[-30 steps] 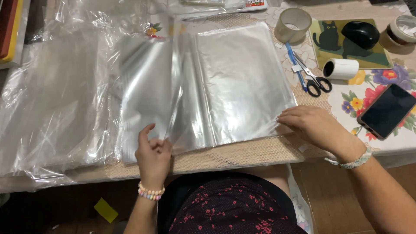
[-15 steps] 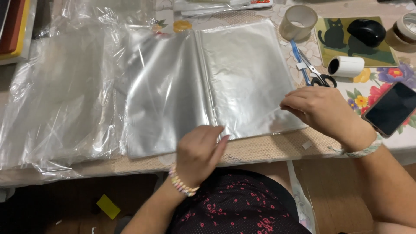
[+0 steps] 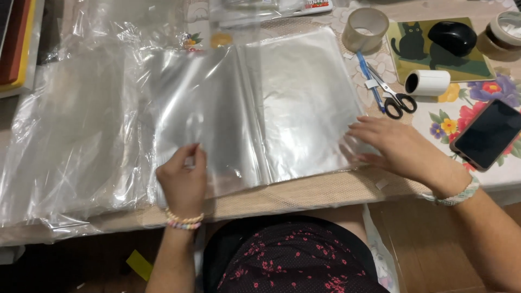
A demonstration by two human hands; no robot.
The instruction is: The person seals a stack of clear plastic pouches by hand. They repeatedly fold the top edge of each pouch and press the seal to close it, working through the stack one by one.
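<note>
From the head view we see our left hand (image 3: 182, 182) pinching one clear plastic sheet (image 3: 206, 125) at its near edge on the table (image 3: 320, 191). Our right hand (image 3: 393, 146) lies flat, fingers (image 3: 362, 123) loose, on the stack of sheets (image 3: 304, 103). Beside it: one pair of scissors (image 3: 393, 95), one phone (image 3: 488, 133), two tape rolls (image 3: 364, 28).

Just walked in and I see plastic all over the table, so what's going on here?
A person seated at the table is handling a stack of clear plastic sleeves. The left hand pinches one sheet at its lower edge, while the right hand lies flat on the stack's lower right corner. More loose clear plastic is spread to the left. Scissors, tape rolls and a phone lie to the right.
</note>
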